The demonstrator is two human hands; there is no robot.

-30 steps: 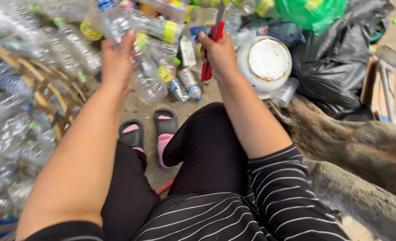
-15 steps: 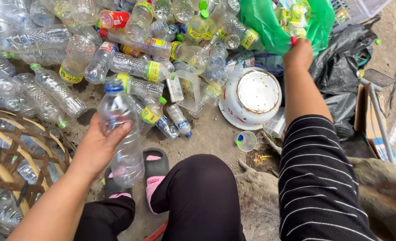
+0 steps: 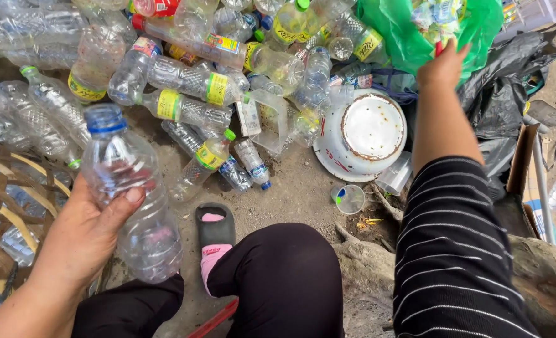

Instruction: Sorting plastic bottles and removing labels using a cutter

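Since half a second ago your right hand has pushed a little further into the mouth of the green bag at the far right, while your left hand has kept the clear bottle with the blue cap in much the same place, near your left knee. That left hand is closed round the bottle's middle, thumb pressed across the front. The right hand's fingers are hidden by the bag's edge, and I cannot tell whether they are closed on something; a bit of red shows just beside them. As for progress, I judge you are early in the sorting: one bottle is in hand, a few lie in the woven basket at the near left, and the big heap of plastic bottles across the far ground looks untouched. Room is tight. The basket rim is just beside your left wrist, the upturned white bowl sits under your right forearm, and black bags and a tree root crowd the right. The barest ground is the patch between your sandal and the bowl, near a small clear cup.
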